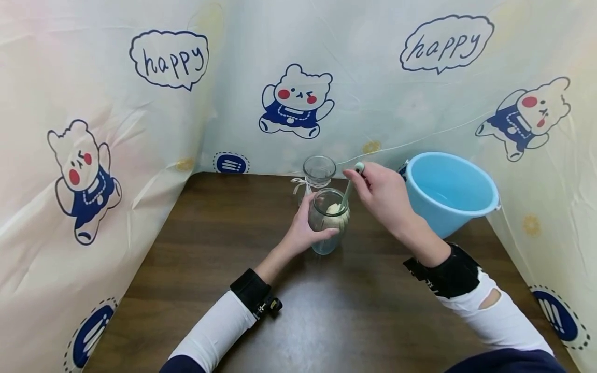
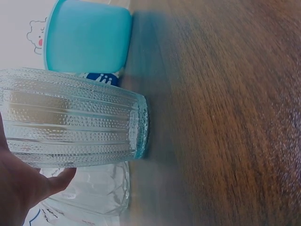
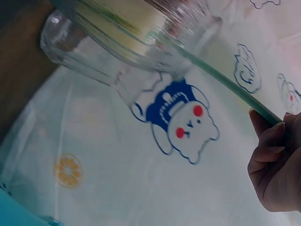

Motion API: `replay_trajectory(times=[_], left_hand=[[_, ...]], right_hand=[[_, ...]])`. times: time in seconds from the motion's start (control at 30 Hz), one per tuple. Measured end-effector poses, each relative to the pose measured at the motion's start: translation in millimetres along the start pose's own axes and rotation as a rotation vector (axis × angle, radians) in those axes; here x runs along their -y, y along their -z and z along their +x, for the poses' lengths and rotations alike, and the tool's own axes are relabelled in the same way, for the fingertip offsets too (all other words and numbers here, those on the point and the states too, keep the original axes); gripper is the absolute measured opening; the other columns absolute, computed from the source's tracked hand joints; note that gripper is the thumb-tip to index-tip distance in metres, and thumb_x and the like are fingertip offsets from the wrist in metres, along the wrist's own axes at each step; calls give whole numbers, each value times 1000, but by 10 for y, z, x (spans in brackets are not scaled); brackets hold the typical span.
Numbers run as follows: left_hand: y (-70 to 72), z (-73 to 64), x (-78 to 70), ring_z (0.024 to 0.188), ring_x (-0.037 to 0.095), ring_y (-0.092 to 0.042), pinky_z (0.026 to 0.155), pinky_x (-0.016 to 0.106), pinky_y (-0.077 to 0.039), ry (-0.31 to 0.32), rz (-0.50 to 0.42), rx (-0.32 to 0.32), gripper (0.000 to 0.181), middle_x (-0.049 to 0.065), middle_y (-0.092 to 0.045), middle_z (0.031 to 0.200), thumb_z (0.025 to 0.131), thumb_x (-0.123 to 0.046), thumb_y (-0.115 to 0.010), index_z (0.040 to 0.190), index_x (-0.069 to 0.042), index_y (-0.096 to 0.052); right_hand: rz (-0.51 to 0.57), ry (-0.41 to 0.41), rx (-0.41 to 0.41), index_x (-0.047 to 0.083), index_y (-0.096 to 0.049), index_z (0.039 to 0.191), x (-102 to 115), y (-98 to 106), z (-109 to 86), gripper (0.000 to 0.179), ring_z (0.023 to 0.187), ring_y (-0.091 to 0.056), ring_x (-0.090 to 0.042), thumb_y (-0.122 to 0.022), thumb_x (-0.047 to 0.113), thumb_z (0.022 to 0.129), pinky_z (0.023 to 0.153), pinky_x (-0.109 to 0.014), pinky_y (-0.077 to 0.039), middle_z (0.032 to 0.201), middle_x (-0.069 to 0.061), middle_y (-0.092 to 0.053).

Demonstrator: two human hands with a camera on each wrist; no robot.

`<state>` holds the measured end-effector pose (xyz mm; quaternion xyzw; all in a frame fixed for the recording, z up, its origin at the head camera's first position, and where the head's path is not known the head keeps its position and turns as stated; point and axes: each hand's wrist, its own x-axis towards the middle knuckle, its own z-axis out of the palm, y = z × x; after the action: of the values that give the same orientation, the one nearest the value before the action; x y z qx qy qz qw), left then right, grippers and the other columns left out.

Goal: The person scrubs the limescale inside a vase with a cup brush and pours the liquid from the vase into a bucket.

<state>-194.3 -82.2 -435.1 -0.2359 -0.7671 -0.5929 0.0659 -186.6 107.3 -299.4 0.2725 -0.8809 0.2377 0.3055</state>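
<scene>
White sleeves (image 1: 212, 329), right one gaping; black wristbands (image 1: 459, 272); navy upper sleeves (image 1: 508, 361)

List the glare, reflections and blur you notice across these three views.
Head: pale glare on the near part of the table; left wrist: a bluish reflection on the wood beside the bucket, with the held jar's ridges readable; right wrist: a dimmer picture, the held jar smeared, the bear print behind it crisper.
</scene>
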Motion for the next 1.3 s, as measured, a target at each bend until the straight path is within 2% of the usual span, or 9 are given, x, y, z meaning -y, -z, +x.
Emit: replay_trajectory(times=[0.23,0.4,0.5,0.6,0.7,0.87,1.0,1.13,1.3], left_hand=[[9,8,-20,120,31,-47,96,55,-42,33,-9,26,91,22,-46,139,73,-17,-82,147,-6,-29],[8,-1,-22,121,32,-47,98,55,-41,27,-10,9,90,22,-48,137,73,-16,-82,146,-6,-31],[12,4,-29,122,34,-47,99,55,-40,20,-12,0,90,21,-48,137,72,-15,-83,145,-6,-32],[16,10,-34,121,34,-47,98,54,-41,21,-2,0,91,21,-49,136,71,-15,-83,145,-5,-32],[11,11,-27,120,33,-48,97,53,-43,20,-2,4,91,22,-49,136,71,-15,-83,145,-5,-32],[-30,29,133,119,27,-48,95,52,-44,19,-1,1,92,18,-48,137,72,-20,-83,147,-11,-30],[-62,57,329,120,20,-48,97,49,-44,35,18,-2,95,8,-49,137,70,-28,-85,147,-21,-30],[-53,61,375,119,16,-48,98,46,-44,43,17,-9,95,2,-49,136,68,-34,-85,146,-25,-30],[-46,57,374,119,14,-48,97,44,-45,46,15,-4,94,3,-49,137,70,-35,-84,146,-26,-30]], right_hand=[[20,-25,95,10,-59,74,-47,-190,-133,28,51,-41,-14,-63,28,94,47,-28,-37,57,-1,-43],[71,-17,14,8,-58,74,-49,-83,-55,27,52,-42,-14,-62,25,95,49,-29,-36,58,-2,-46],[125,-38,-31,7,-59,75,-54,-30,-21,27,53,-50,-10,-62,25,95,49,-28,-43,62,-3,-54],[168,-73,-23,5,-63,81,-72,-63,-42,25,56,-59,-8,-60,25,96,51,-28,-50,69,-4,-62],[188,-89,32,4,-65,85,-81,-150,-91,23,57,-61,-9,-59,23,97,51,-28,-52,71,-5,-62],[175,-87,112,6,-63,85,-62,-234,-127,20,58,-53,-11,-60,22,96,50,-28,-48,69,-4,-59],[181,-73,67,4,-66,89,-18,-173,-92,17,58,-55,-10,-61,19,96,50,-28,-49,71,-4,-60],[204,-67,13,2,-67,94,24,-109,-41,18,59,-59,-8,-61,19,96,51,-26,-51,75,-5,-60],[221,-56,34,4,-65,90,18,-210,-83,15,59,-56,-9,-61,18,95,52,-26,-50,73,-4,-59]])
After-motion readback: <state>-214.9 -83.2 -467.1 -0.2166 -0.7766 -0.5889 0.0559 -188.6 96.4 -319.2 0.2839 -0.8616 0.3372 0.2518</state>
